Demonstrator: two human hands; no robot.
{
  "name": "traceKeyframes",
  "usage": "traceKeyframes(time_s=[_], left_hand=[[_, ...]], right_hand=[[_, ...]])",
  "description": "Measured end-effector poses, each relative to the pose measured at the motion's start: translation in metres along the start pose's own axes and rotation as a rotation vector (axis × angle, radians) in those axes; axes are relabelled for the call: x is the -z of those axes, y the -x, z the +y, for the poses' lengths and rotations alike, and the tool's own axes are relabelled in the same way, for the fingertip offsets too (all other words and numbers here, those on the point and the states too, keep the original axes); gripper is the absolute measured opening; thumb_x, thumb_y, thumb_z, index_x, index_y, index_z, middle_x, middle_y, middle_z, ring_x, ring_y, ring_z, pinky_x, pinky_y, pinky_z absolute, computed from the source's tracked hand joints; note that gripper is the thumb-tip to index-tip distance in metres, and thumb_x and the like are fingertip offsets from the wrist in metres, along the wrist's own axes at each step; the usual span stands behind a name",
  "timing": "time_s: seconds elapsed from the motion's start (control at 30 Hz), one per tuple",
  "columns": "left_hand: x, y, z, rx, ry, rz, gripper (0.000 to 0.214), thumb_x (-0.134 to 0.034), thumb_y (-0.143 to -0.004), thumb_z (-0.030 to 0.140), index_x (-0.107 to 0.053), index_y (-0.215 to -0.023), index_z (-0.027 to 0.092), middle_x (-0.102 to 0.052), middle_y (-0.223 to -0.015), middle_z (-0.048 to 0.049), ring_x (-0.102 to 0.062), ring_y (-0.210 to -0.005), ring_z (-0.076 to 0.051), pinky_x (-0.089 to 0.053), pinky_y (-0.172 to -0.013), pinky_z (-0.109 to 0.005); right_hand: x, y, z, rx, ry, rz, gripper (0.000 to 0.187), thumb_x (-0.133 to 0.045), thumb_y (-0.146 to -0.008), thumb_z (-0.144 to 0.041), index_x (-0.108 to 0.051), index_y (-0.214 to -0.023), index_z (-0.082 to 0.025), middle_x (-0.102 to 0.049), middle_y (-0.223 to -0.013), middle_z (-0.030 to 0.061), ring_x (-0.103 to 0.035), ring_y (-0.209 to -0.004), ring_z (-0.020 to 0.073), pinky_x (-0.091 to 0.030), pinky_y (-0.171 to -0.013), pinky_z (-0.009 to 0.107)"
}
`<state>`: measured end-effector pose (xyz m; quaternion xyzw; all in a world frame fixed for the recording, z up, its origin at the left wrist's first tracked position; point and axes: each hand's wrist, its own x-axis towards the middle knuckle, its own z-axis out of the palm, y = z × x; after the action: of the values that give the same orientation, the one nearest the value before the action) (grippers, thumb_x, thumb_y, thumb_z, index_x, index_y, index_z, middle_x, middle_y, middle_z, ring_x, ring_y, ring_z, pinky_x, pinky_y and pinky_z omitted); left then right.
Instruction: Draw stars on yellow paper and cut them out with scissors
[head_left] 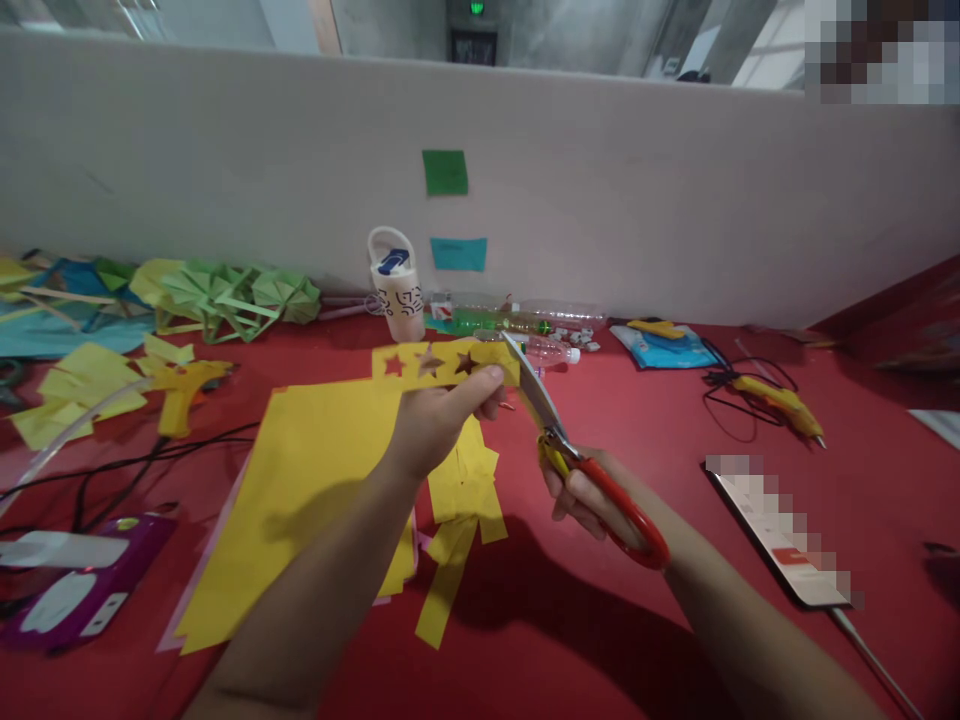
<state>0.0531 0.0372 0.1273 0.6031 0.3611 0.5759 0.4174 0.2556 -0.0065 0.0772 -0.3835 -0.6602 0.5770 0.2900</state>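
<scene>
My left hand (442, 415) pinches a yellow paper strip (409, 365) with several star-shaped holes in it, holding it up above the table. In my right hand (585, 490) is a pair of scissors (551, 420) with red handles; its blades point up and left. The blades meet the strip's right end, and whether they are parted there I cannot make out. Below my left hand lie yellow paper scraps (454, 495), some cut into strips. A stack of yellow paper sheets (322, 430) lies to the left, partly under my left forearm.
Yellow glue guns (184, 390) with cords lie at left and right. A white cup (397, 300) and plastic bottles (555, 350) stand or lie along the white partition (262, 150). A phone (780, 530) is on the right, a purple device (97, 585) on the left.
</scene>
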Motion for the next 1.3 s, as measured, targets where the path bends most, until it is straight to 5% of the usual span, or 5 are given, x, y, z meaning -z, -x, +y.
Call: traceKeyframes(time_s=[0.23,0.7,1.3], left_hand=[[-0.006,0.007,0.005,0.009,-0.147,0.029,0.029,-0.058,-0.080,0.031,-0.052,-0.053,0.020,-0.053,-0.051,0.0022,-0.052,-0.052,-0.010,-0.046,-0.055,-0.025],[0.005,0.004,-0.004,0.028,0.034,-0.092,0.029,-0.062,-0.079,0.027,-0.050,-0.054,0.020,-0.048,-0.051,0.0045,-0.045,-0.048,-0.008,-0.039,-0.048,-0.024],[0.004,0.004,-0.005,0.063,0.037,-0.065,0.027,-0.062,-0.077,0.033,-0.052,-0.055,0.021,-0.050,-0.052,0.0030,-0.045,-0.046,-0.009,-0.042,-0.046,-0.025]], right_hand=[[-0.004,0.000,0.000,0.041,0.001,0.027,0.065,-0.047,-0.080,-0.086,-0.043,-0.070,-0.022,-0.042,-0.062,-0.0058,-0.031,-0.042,0.0043,-0.028,-0.039,0.023],[-0.003,0.001,-0.002,0.015,0.042,0.007,0.060,-0.050,-0.084,-0.080,-0.037,-0.070,-0.023,-0.039,-0.058,-0.0069,-0.032,-0.045,0.0066,-0.028,-0.043,0.023],[-0.003,0.003,-0.006,0.028,0.058,0.042,0.060,-0.051,-0.085,-0.078,-0.042,-0.067,-0.022,-0.043,-0.060,-0.0042,-0.032,-0.044,0.0059,-0.023,-0.035,0.021]])
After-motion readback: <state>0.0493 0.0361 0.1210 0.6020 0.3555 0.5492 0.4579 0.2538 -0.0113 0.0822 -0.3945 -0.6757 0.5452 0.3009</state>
